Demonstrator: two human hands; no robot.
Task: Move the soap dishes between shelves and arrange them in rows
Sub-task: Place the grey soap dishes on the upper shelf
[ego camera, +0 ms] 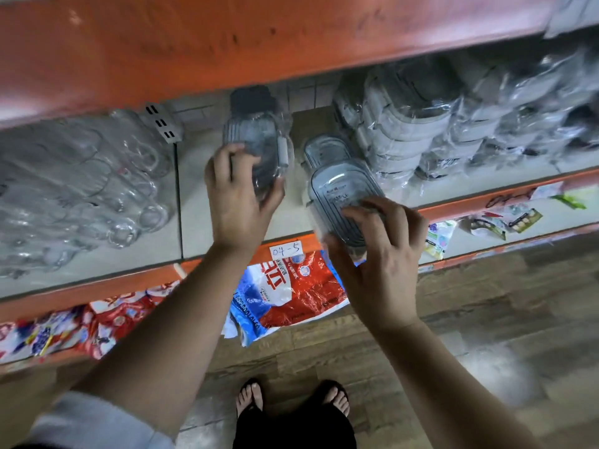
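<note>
Two grey, clear-wrapped soap dishes over the middle shelf (227, 222); whether either one rests on it cannot be told. The left soap dish (259, 140) points toward the back, and the left hand (241, 202) grasps its near end with fingers curled round it. The right soap dish (340, 192) lies at 4 o'clock from the first and apart from it. The right hand (379, 264) pinches its near end, and its far end overlaps a third soap dish (324, 149) at 12 o'clock. Wrapped stacks of pale dishes (408, 124) crowd in just beside at 2 o'clock. Clear glassware (81, 189) lies well apart at 9 o'clock. The orange upper shelf (227, 43) overhangs the rear. A label (287, 251) reading "04-5" sits at 6 o'clock, with a detergent bag (291, 286) below it.
</note>
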